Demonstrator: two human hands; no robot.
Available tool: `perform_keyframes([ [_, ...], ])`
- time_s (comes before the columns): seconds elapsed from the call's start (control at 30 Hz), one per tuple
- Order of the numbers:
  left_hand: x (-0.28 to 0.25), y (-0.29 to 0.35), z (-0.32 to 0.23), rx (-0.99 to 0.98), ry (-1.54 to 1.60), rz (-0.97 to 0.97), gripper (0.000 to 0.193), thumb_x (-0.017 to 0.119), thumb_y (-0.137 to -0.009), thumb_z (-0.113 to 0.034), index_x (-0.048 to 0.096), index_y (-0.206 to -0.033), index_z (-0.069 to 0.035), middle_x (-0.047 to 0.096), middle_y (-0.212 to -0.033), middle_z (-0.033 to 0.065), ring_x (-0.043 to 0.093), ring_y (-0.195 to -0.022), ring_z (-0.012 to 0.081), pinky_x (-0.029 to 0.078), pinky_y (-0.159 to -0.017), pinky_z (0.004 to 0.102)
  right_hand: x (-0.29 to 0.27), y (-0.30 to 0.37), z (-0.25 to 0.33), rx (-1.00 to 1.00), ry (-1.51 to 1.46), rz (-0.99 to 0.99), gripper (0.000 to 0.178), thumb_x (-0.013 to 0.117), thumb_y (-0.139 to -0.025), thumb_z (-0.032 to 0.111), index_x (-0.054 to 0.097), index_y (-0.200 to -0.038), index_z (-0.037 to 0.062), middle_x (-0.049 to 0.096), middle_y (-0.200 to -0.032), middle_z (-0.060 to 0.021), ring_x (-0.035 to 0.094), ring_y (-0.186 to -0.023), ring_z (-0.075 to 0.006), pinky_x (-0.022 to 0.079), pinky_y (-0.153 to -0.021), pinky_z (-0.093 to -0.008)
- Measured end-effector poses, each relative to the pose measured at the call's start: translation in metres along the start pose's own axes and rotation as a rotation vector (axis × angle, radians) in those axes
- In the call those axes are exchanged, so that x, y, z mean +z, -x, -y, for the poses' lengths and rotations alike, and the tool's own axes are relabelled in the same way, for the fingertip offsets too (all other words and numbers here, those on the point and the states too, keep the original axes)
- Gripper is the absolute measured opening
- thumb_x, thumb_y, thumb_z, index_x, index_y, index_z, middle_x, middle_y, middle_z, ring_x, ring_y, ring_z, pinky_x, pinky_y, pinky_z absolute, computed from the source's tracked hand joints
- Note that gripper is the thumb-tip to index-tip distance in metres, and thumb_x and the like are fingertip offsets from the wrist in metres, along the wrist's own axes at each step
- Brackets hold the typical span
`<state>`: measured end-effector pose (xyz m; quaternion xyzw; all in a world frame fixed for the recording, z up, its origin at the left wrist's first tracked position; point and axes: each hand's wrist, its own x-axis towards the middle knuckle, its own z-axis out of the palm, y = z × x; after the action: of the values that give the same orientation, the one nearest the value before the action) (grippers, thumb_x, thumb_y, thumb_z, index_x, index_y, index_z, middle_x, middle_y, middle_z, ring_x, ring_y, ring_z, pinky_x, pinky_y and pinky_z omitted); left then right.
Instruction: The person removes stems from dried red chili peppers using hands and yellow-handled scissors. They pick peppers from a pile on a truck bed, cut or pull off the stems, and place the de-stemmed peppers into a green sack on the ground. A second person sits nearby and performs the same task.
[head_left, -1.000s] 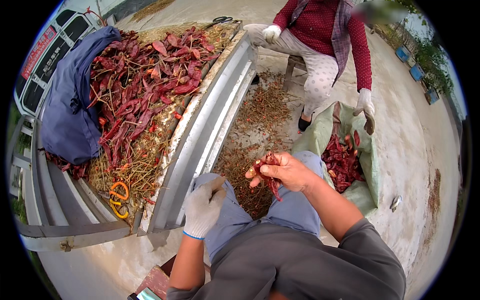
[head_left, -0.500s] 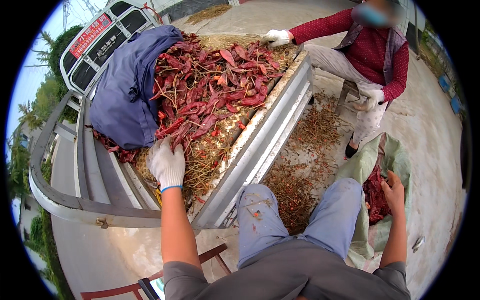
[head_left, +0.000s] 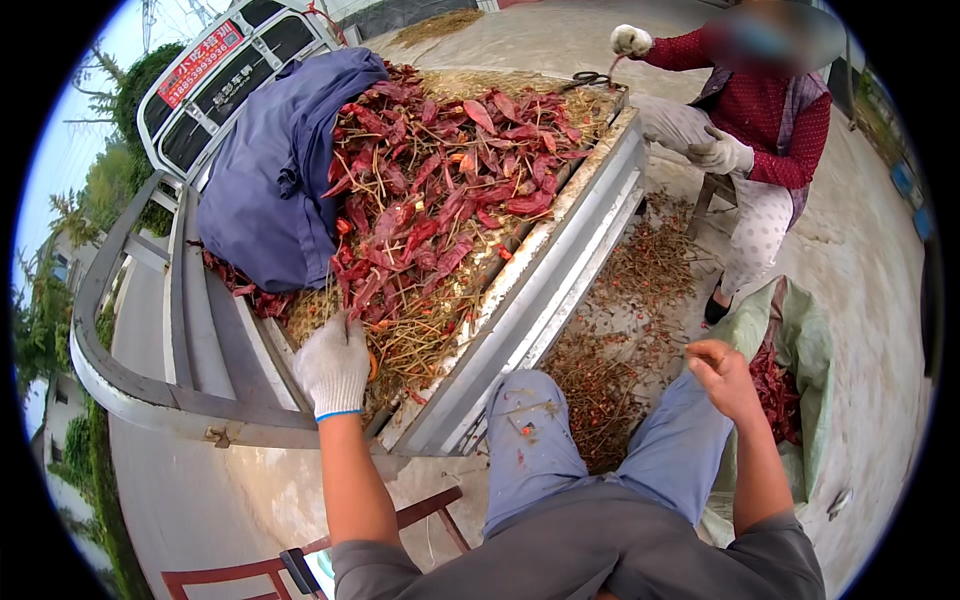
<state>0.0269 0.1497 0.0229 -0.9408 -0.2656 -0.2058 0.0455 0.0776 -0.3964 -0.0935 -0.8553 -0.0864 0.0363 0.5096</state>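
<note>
My left hand (head_left: 333, 368), in a white knit glove with a blue cuff, is at the near left edge of a heap of dried red chili peppers (head_left: 430, 190) on a truck bed. Its fingers look drawn together on the heap's edge; what they hold, if anything, is hidden. Loose stems (head_left: 420, 345) lie beside it. My bare right hand (head_left: 728, 382) hangs over my right thigh, fingers loosely bent and a little apart from the thumb, nothing visible in them. To its right stands an open pale green woven sack (head_left: 815, 350) with red chili peppers (head_left: 775, 395) inside.
A dark blue cloth (head_left: 270, 180) covers the heap's left side. The truck's metal side panel (head_left: 560, 290) runs close to my knees. Scissors (head_left: 590, 78) lie at the bed's far corner. A gloved co-worker (head_left: 765, 130) sits across from me. Stem litter (head_left: 600, 390) covers the ground between my legs.
My right hand has moved left from the sack to over my thigh. My left hand has shifted slightly toward me, its fingers drawn in. The co-worker's hand has lifted off the truck corner, uncovering scissors.
</note>
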Motion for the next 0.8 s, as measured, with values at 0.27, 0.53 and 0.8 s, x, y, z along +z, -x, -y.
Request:
perform_keyframes([
  [0.27, -0.005, 0.038, 0.012, -0.15, -0.031, 0.14, 0.036, 0.061, -0.099, -0.042, 0.08, -0.112, -0.015, 0.078, -0.095, 0.0186, 0.075, -0.092, 0.0404, 0.057, -0.083, 0.0515, 0.094, -0.03, 0.082, -0.152, -0.059, 0.409, 0.03, 0.072, -0.099, 0.017, 0.073, -0.121, -0.0023, 0.076, -0.106, -0.0156, 0.075, -0.095, -0.0232, 0.059, -0.086, -0.0342],
  [0.53, -0.013, 0.048, -0.01, 0.09, 0.0, -0.095, 0.046, 0.076, -0.082, -0.009, 0.073, -0.128, -0.013, 0.066, -0.138, 0.0127, 0.058, -0.132, 0.0348, 0.045, -0.113, 0.0506, 0.137, -0.05, 0.112, -0.136, -0.069, 0.59, 0.031, 0.072, -0.1, 0.017, 0.072, -0.125, -0.001, 0.077, -0.108, -0.013, 0.073, -0.097, -0.0188, 0.059, -0.087, -0.0329],
  [0.8, 0.011, 0.027, -0.026, 0.459, -0.012, -0.055, 0.039, 0.076, -0.082, -0.01, 0.078, -0.119, -0.023, 0.069, -0.133, 0.0091, 0.058, -0.131, 0.0348, 0.042, -0.116, 0.0552, 0.153, -0.032, 0.102, -0.132, -0.075, 0.689, 0.033, 0.071, -0.101, 0.021, 0.071, -0.126, -0.0014, 0.078, -0.112, -0.0175, 0.076, -0.1, -0.0255, 0.059, -0.09, -0.0367],
])
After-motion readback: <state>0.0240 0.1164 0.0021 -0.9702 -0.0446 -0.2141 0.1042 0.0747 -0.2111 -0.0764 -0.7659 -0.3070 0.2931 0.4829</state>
